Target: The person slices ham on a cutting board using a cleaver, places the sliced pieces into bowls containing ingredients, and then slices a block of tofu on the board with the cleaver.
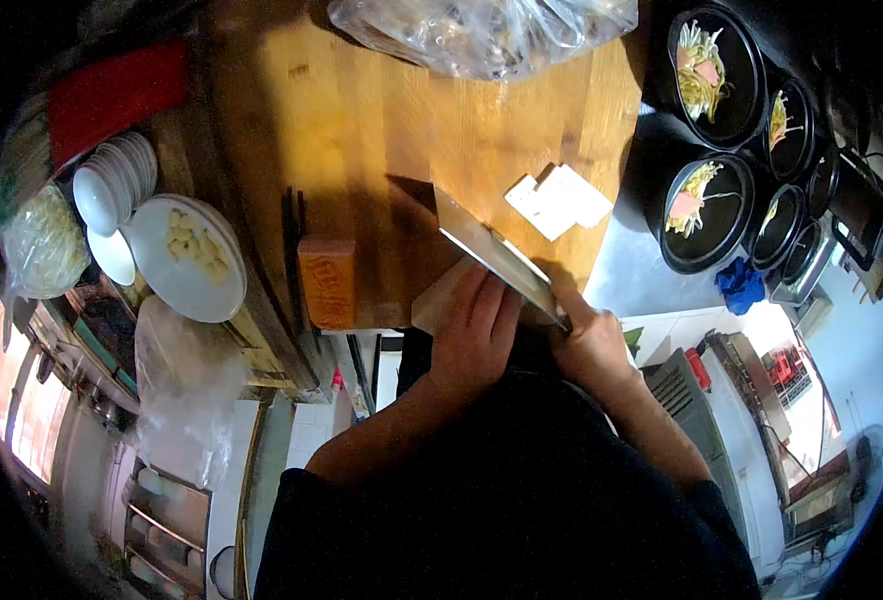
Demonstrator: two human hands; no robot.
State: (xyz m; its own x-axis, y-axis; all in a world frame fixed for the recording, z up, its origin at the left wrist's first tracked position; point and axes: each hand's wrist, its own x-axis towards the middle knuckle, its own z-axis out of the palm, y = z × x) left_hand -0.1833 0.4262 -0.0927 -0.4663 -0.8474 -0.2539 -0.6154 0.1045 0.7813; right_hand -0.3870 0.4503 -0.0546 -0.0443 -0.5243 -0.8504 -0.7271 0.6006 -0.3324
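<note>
My right hand (591, 350) is closed round the handle of a cleaver (491, 245), whose broad blade slants up and to the left over the wooden board. Close behind the blade, my left hand (473, 330) presses its bent fingers on a pale block (437, 298) at the board's near edge. The blade's cutting edge and its contact with the block are hidden from me. Several flat white slices (558, 202) lie overlapping to the right of the cleaver. An orange-pink block (327, 283) rests left of my left hand, beside dark chopsticks (295, 245).
A clear plastic bag (491, 35) lies at the board's far side. Black bowls (703, 212) with pale shreds and pink slices stand on the right, near a blue cloth (739, 285). On the left are a white plate (151, 270) with pale pieces and stacked white bowls (111, 185).
</note>
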